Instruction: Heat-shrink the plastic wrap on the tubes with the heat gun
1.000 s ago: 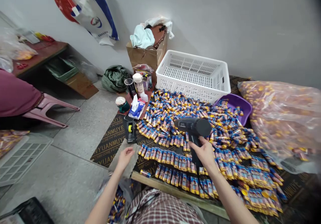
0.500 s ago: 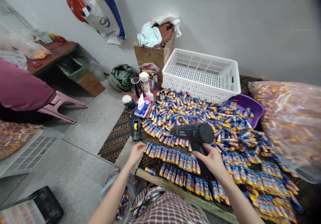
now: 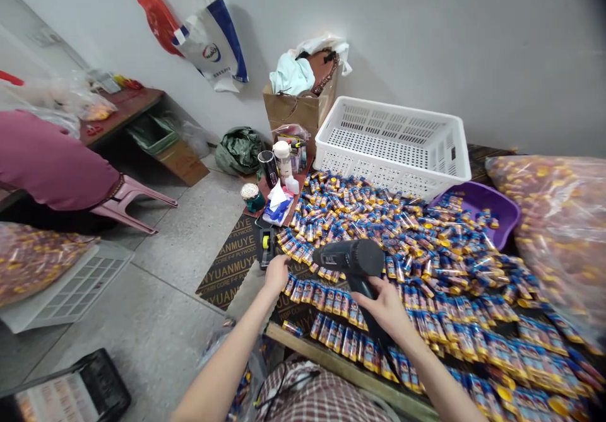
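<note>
My right hand (image 3: 386, 308) is wrapped round the handle of a black hair dryer (image 3: 349, 258), its barrel pointing left just above the rows of small tubes. At the left end of a row of blue-and-yellow tubes (image 3: 322, 297), my left hand (image 3: 276, 275) is closed with its fingers together. Whatever those fingers hold is hidden. A second row of tubes (image 3: 345, 341) lies nearer me along the board's front edge. Behind the dryer spreads a loose heap of the same tubes (image 3: 374, 211). A tape dispenser (image 3: 266, 245) stands just beyond my left hand.
A white plastic crate (image 3: 392, 179) stands at the back, beside a purple scoop (image 3: 509, 211) with tubes in it. A large clear bag of tubes (image 3: 563, 220) is on the right. Cups and a tissue pack (image 3: 279, 207) stand back left. A person in purple (image 3: 57, 157) sits left.
The hair dryer has shifted left along the row, nearer my left hand. My left hand has turned so its fingers point further away from me. The whole view has swung slightly.
</note>
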`<state>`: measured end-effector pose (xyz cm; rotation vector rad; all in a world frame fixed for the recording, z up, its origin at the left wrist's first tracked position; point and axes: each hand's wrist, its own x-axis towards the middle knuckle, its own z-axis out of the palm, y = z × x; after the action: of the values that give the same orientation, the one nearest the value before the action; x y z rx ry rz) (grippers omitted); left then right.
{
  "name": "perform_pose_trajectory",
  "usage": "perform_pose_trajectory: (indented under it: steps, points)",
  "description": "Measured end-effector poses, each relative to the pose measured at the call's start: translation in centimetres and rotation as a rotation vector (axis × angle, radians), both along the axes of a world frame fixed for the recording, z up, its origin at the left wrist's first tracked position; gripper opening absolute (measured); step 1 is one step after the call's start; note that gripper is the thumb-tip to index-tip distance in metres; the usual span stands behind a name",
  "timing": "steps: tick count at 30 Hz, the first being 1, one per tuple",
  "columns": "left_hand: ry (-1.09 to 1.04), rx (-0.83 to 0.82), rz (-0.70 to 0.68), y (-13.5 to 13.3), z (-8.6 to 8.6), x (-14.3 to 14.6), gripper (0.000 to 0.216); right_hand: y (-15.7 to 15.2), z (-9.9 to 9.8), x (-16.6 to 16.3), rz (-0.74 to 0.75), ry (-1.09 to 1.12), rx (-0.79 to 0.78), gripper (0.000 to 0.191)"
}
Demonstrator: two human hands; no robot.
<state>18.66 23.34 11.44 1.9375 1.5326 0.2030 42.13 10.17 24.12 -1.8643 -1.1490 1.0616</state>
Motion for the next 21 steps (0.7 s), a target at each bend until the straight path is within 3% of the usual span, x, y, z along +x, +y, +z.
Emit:
perform_pose_trajectory:
  steps: [2, 5, 7, 11, 14, 21]
  points:
    - [0.085, 0.063, -0.016, 1.8, -0.2, 2.3, 0.036, -1.5, 0.2, 1.3, -0.046, -0.042, -0.016, 0.027]
    - [0.244, 0.033, 0.043, 3.3, -1.4, 5.2, 0.076, -4.3, 0.5, 3.7, -0.154, -0.1, -0.054, 0.033]
    - [0.328, 0.002, 0.082, 3.3, -2.5, 6.6, 0.09, -6.2, 0.7, 5.2, -0.231, -0.151, -0.09, 0.037]
    - [0.358, 0.041, 0.11, 2.1, -4.1, 7.9, 0.084, -8.2, 1.1, 6.5, -0.309, -0.214, -0.134, 0.041]
    - [0.347, 0.057, 0.088, 1.4, -4.4, 8.1, 0.08, -7.9, 1.3, 6.1, -0.32, -0.225, -0.136, 0.04]
    - [0.283, 0.098, -0.271, 0.5, -4.3, 7.7, 0.062, -4.6, 2.1, 3.5, -0.241, -0.103, -0.074, 0.037]
